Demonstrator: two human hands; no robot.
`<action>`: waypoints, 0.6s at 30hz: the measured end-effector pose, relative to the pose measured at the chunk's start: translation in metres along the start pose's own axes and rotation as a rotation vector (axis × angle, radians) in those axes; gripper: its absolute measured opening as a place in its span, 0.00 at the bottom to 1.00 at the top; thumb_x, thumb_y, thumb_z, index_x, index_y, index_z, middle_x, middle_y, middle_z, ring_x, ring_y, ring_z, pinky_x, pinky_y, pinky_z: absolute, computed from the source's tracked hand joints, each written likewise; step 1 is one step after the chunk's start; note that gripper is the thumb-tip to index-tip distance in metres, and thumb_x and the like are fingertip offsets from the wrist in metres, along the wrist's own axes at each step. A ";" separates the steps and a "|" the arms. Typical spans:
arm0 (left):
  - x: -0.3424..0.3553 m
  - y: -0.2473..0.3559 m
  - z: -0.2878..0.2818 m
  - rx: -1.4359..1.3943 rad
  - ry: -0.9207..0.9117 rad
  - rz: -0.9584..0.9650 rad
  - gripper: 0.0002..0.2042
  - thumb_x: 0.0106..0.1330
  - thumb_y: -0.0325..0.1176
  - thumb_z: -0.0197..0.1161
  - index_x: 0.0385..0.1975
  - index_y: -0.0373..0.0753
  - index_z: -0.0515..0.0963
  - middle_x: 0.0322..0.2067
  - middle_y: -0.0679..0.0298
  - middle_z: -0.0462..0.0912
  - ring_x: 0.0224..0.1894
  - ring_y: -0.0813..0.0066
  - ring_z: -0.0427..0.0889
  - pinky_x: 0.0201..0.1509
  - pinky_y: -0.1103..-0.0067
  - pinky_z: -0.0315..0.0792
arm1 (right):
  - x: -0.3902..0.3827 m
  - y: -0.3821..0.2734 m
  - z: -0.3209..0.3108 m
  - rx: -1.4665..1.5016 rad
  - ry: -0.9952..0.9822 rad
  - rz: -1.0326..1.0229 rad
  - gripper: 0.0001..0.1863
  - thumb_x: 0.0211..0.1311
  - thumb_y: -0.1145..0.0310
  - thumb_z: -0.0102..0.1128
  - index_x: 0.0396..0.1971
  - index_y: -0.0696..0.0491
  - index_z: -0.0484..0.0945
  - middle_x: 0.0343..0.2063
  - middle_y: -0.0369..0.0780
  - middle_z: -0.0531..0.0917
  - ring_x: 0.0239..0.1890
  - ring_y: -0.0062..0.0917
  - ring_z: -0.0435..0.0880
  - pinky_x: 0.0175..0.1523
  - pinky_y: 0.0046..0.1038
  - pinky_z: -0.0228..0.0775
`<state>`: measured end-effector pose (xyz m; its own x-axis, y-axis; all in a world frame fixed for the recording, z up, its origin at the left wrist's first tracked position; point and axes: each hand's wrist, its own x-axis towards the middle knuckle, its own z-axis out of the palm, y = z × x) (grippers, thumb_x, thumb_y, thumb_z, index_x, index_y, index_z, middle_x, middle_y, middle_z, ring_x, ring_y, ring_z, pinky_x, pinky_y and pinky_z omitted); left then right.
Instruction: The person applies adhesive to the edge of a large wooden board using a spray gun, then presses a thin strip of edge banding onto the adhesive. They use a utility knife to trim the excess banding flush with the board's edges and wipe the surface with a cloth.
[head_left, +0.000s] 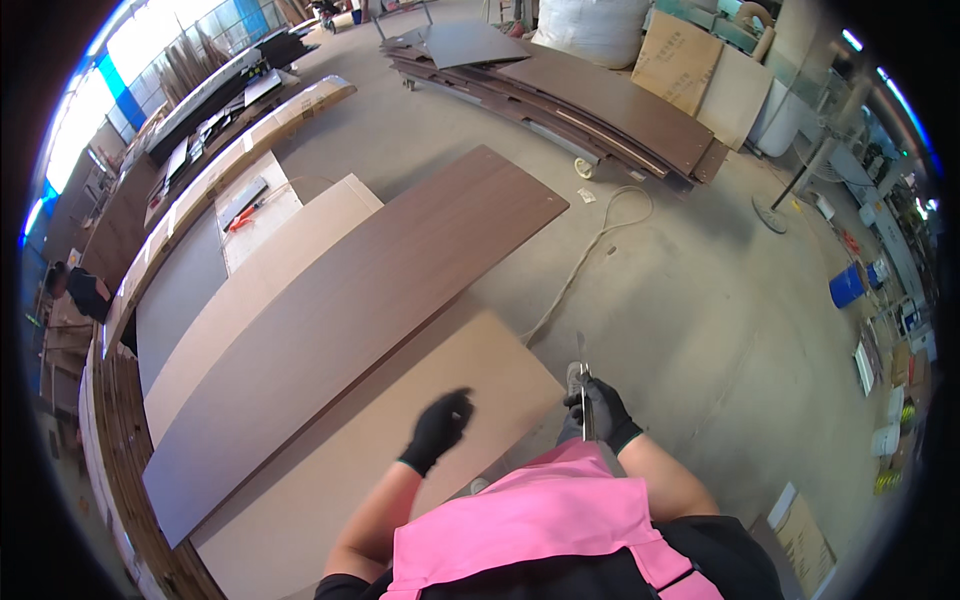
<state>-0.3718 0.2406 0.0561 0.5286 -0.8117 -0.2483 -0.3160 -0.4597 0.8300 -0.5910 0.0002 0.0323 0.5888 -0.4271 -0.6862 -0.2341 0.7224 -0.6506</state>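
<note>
My left hand (438, 428), in a black glove, hovers over a light tan board (400, 450) with its fingers loosely curled and nothing in it. My right hand (598, 410), also black-gloved, grips a thin metal tool (583, 385) that points up and away from me, just off the tan board's right corner. A long dark brown wood-grain panel (350, 310) lies diagonally across the tan board, to the left of my left hand. I wear a pink apron (540, 520).
A hose (590, 250) snakes across the concrete floor. Stacked brown panels (600, 110) lie on a low cart at the back. Workbenches with tools (240, 205) run along the left. Cardboard sheets (675, 60), a white sack (590, 28), a blue bucket (846, 285).
</note>
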 end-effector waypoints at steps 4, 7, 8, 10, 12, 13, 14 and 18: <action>0.083 -0.028 -0.051 0.497 0.369 0.049 0.25 0.59 0.39 0.61 0.57 0.39 0.68 0.53 0.49 0.74 0.51 0.52 0.75 0.53 0.65 0.70 | 0.099 -0.093 -0.020 -0.340 -0.124 -0.289 0.20 0.67 0.48 0.49 0.42 0.50 0.73 0.25 0.39 0.80 0.18 0.16 0.74 0.20 0.21 0.66; 0.142 -0.028 -0.054 0.693 0.459 -0.183 0.31 0.58 0.40 0.62 0.62 0.41 0.62 0.60 0.46 0.66 0.60 0.47 0.66 0.60 0.62 0.64 | 0.200 -0.174 -0.025 -0.489 -0.132 -0.425 0.14 0.66 0.58 0.52 0.42 0.51 0.76 0.26 0.38 0.81 0.25 0.19 0.80 0.26 0.24 0.70; 0.154 -0.025 -0.050 0.703 0.423 -0.309 0.34 0.57 0.41 0.63 0.64 0.41 0.59 0.62 0.46 0.63 0.64 0.46 0.61 0.63 0.61 0.61 | 0.229 -0.199 -0.028 -0.650 -0.110 -0.539 0.14 0.66 0.61 0.52 0.44 0.52 0.77 0.27 0.40 0.82 0.28 0.24 0.82 0.29 0.27 0.72; 0.171 -0.016 -0.034 0.876 0.309 -0.500 0.44 0.54 0.45 0.65 0.69 0.42 0.49 0.67 0.45 0.51 0.67 0.44 0.53 0.66 0.58 0.55 | 0.275 -0.248 -0.038 -1.018 -0.084 -0.771 0.17 0.63 0.65 0.52 0.51 0.52 0.74 0.33 0.46 0.82 0.36 0.36 0.82 0.38 0.34 0.72; 0.182 -0.008 -0.024 0.858 0.279 -0.646 0.48 0.53 0.47 0.66 0.70 0.42 0.44 0.68 0.44 0.47 0.69 0.43 0.50 0.67 0.57 0.53 | 0.308 -0.288 -0.046 -1.169 -0.137 -0.981 0.24 0.62 0.65 0.52 0.59 0.48 0.68 0.36 0.48 0.80 0.38 0.45 0.79 0.42 0.40 0.71; 0.183 -0.005 -0.023 0.880 0.265 -0.662 0.49 0.52 0.47 0.67 0.70 0.41 0.42 0.68 0.43 0.46 0.69 0.44 0.50 0.67 0.58 0.53 | 0.319 -0.304 -0.049 -1.340 -0.154 -0.921 0.28 0.60 0.66 0.53 0.63 0.43 0.64 0.36 0.47 0.79 0.37 0.43 0.79 0.42 0.40 0.71; 0.184 -0.001 -0.023 0.904 0.249 -0.689 0.49 0.52 0.47 0.67 0.70 0.39 0.43 0.68 0.43 0.46 0.69 0.44 0.50 0.67 0.59 0.53 | 0.327 -0.314 -0.050 -1.517 -0.117 -0.800 0.29 0.59 0.66 0.53 0.63 0.41 0.63 0.34 0.46 0.78 0.37 0.42 0.79 0.42 0.40 0.71; 0.191 0.007 -0.025 0.879 0.204 -0.779 0.49 0.52 0.47 0.67 0.69 0.38 0.44 0.68 0.44 0.47 0.69 0.45 0.51 0.66 0.61 0.56 | 0.331 -0.327 -0.049 -1.663 -0.230 -0.797 0.30 0.59 0.67 0.53 0.64 0.40 0.63 0.32 0.45 0.77 0.33 0.42 0.79 0.38 0.41 0.71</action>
<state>-0.2532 0.0913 0.0272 0.9080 -0.1689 -0.3834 -0.2438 -0.9573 -0.1557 -0.3578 -0.4040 0.0016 0.9742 -0.1795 -0.1367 -0.2232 -0.8566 -0.4652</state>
